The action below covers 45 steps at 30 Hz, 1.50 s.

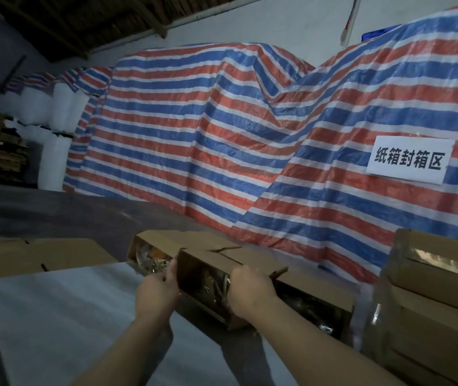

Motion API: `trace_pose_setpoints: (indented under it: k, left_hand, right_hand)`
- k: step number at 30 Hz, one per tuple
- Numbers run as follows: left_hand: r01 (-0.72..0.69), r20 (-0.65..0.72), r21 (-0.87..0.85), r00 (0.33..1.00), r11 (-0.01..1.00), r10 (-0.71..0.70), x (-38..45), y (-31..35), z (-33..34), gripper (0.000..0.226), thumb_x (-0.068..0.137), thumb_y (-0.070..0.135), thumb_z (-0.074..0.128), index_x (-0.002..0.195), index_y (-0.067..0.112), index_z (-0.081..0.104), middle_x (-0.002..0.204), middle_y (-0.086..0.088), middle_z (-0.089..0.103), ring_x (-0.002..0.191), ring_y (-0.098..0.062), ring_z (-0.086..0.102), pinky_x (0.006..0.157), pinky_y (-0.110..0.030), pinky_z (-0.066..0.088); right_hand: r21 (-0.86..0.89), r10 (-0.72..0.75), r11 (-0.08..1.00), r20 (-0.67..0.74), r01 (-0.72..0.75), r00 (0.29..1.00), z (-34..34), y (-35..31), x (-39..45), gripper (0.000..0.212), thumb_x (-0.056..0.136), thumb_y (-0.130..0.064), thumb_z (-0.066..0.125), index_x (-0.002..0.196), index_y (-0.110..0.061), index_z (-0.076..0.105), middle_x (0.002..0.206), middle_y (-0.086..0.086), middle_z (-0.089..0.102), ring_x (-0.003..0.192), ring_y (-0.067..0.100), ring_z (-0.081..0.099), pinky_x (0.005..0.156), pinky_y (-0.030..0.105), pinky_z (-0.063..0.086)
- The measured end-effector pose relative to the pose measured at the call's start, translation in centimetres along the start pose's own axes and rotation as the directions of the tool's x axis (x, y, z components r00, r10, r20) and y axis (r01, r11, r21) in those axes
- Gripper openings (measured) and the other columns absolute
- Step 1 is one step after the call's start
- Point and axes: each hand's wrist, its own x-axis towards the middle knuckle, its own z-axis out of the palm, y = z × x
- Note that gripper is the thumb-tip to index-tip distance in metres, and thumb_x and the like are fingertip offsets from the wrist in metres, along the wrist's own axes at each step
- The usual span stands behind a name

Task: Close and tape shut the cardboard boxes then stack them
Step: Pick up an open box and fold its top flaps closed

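Open box [208, 277] centre, on table [55, 215]; left hand [156, 291] at its left edge, right hand [250, 291] on its near side; second open box [150, 246] just behind, to left; third box [314, 296] to right, touching; flat cardboard [38, 254] far left; taped box stack [431, 302] far right; tarp-covered heap [222, 135] behind table, paper sign [410, 160] on it at right.

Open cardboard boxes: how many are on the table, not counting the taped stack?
3: one held by the left hand and right hand, one behind it, one to its right. More may be hidden.
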Motion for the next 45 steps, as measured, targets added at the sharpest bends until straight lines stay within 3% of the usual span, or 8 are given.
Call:
trace_pose_setpoints:
  k: [12,16,21,25,29,33,38,45]
  left_hand:
    - [-0.046,-0.191,-0.123,0.981,0.991,0.022,-1.5,0.5,-3.4,0.009,0.091,0.012,0.058,0.086,0.006,0.055,0.075,-0.011,0.06,0.068,-0.024,0.057,0.056,-0.034,0.043]
    - [-0.109,-0.188,-0.134,0.979,0.985,0.083,-2.0,1.0,-5.1,0.021,0.101,0.023,0.05,0.091,0.006,0.057,0.077,-0.01,0.061,0.07,-0.023,0.06,0.057,-0.034,0.046]
    - [-0.068,-0.188,-0.205,0.982,0.976,0.029,-3.7,3.4,-7.9,0.068,0.102,0.055,0.022,0.071,0.01,0.062,0.067,-0.011,0.064,0.068,-0.022,0.062,0.053,-0.032,0.04]
    - [0.012,0.025,-0.32,1.0,0.947,-0.005,-5.4,6.7,-9.1,0.059,0.102,0.055,0.03,0.095,0.007,0.063,0.09,-0.012,0.063,0.086,-0.024,0.059,0.073,-0.037,0.046]
    - [0.11,0.417,-0.511,0.899,0.852,0.133,-8.0,9.3,-10.9,0.063,0.099,0.058,0.032,0.116,0.008,0.068,0.112,-0.02,0.068,0.111,-0.035,0.06,0.105,-0.051,0.042]
    - [0.13,0.539,-0.508,0.819,0.851,0.197,-11.4,10.9,-12.1,0.073,0.092,0.069,0.032,0.116,0.009,0.068,0.111,-0.02,0.07,0.111,-0.036,0.062,0.105,-0.052,0.041]
    - [0.16,0.543,-0.501,0.824,0.85,0.165,-15.6,12.6,-11.8,0.079,0.087,0.074,0.032,0.109,0.009,0.07,0.099,-0.018,0.074,0.095,-0.031,0.071,0.085,-0.044,0.051]
    - [0.219,0.594,-0.484,0.794,0.847,0.134,-23.4,12.8,-9.0,0.077,0.085,0.079,0.031,0.11,0.016,0.07,0.091,-0.011,0.076,0.087,-0.026,0.071,0.07,-0.04,0.052]
  right_hand:
    - [0.311,0.124,0.941,0.042,-0.131,0.991,-5.3,1.7,-3.7,0.012,0.098,-0.021,0.057,0.103,-0.013,0.064,0.094,0.005,0.067,0.082,0.015,0.066,0.074,0.028,0.058]
    - [0.425,0.131,0.892,0.081,-0.153,0.988,-7.6,2.5,-5.4,0.014,0.099,-0.019,0.053,0.088,-0.019,0.06,0.08,-0.001,0.06,0.069,0.01,0.058,0.057,0.021,0.046]
    - [0.493,0.122,0.851,0.149,-0.18,0.981,-10.3,2.9,-7.5,0.014,0.099,-0.02,0.05,0.097,-0.015,0.063,0.096,0.008,0.064,0.085,0.023,0.064,0.067,0.032,0.057]
    - [0.561,0.125,0.8,0.189,-0.211,0.974,-12.1,3.4,-9.8,0.022,0.101,-0.022,0.049,0.116,-0.012,0.062,0.11,0.013,0.064,0.097,0.028,0.066,0.076,0.038,0.062]
    - [0.618,0.133,0.753,0.196,-0.227,0.972,-14.0,4.5,-12.4,0.016,0.1,-0.028,0.052,0.111,-0.019,0.061,0.107,0.007,0.061,0.094,0.022,0.061,0.073,0.033,0.055]
    - [0.703,0.157,0.635,0.29,-0.321,0.944,-15.7,6.0,-15.1,0.017,0.101,-0.03,0.057,0.114,-0.023,0.05,0.105,0.004,0.06,0.093,0.022,0.061,0.081,0.039,0.059]
    - [0.759,0.185,0.493,0.386,-0.425,0.904,-16.5,8.1,-19.2,0.038,0.099,-0.027,0.061,0.132,-0.012,0.049,0.11,0.012,0.066,0.108,0.032,0.066,0.092,0.046,0.058]
    - [0.818,0.28,0.323,0.398,-0.476,0.874,-15.0,12.4,-26.8,0.035,0.091,-0.026,0.071,0.123,-0.015,0.062,0.113,0.013,0.07,0.1,0.03,0.07,0.072,0.038,0.06]
